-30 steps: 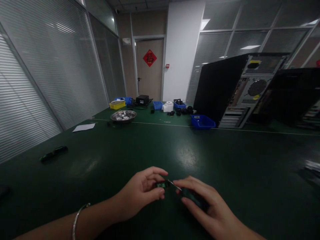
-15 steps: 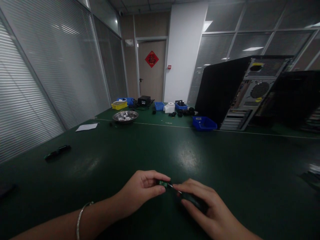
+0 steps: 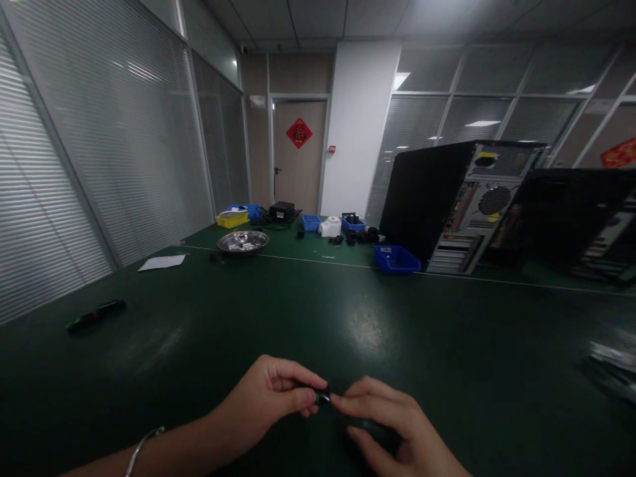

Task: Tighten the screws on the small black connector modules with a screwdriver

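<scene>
Between the thumb and fingers of my left hand (image 3: pixel 271 401) is a small green circuit board (image 3: pixel 319 397), mostly hidden by the fingertips. My right hand (image 3: pixel 392 421) is wrapped round a dark-handled tool (image 3: pixel 375 430). The tool's thin metal tip (image 3: pixel 325 397) points left and meets the small board, though the exact contact is too small to tell. Both hands are low over the green table (image 3: pixel 278 318), their fingertips nearly together.
A dark green object (image 3: pixel 96 315) lies at the left, below a white paper (image 3: pixel 161 262). Farther back are a metal bowl (image 3: pixel 243 243), a blue bin (image 3: pixel 397 259) and a black computer tower (image 3: pixel 427 199). Metal parts (image 3: pixel 613 361) lie at the right edge.
The view has tilted up slightly and shifted right. Less of the green board shows between my left fingers. Both hands keep their hold.
</scene>
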A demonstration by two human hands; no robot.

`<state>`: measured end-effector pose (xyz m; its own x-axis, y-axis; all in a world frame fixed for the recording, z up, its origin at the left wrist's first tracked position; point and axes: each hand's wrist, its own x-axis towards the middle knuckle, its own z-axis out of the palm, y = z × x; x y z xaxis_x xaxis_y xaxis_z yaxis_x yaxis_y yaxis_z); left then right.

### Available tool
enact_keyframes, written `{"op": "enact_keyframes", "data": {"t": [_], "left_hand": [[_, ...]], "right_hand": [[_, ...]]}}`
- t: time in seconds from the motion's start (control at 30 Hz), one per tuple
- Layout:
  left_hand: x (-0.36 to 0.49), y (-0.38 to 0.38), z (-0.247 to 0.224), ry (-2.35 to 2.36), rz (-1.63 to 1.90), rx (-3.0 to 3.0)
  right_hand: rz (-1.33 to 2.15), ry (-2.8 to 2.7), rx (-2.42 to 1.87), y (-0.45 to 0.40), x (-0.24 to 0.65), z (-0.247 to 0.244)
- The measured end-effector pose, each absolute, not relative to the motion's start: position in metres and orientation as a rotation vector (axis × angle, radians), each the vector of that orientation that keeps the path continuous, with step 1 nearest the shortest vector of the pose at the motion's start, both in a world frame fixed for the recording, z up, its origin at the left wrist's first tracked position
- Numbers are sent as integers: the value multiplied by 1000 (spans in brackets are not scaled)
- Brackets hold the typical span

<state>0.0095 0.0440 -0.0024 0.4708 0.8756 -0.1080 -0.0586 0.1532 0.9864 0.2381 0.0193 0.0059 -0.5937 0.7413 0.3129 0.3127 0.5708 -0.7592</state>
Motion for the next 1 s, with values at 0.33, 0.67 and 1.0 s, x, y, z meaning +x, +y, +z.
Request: {"op": "enact_keyframes", "data": {"t": [0.33, 0.67, 1.0], "left_hand": [[9, 45, 3, 823, 762, 1177], [8, 46, 3, 721, 788, 1139], [10, 44, 4, 674, 839, 1076]], "right_hand": [[927, -2133, -839, 14, 237, 11], [938, -2078, -726, 13, 239, 8], [924, -2048, -717, 11, 239, 10]]}}
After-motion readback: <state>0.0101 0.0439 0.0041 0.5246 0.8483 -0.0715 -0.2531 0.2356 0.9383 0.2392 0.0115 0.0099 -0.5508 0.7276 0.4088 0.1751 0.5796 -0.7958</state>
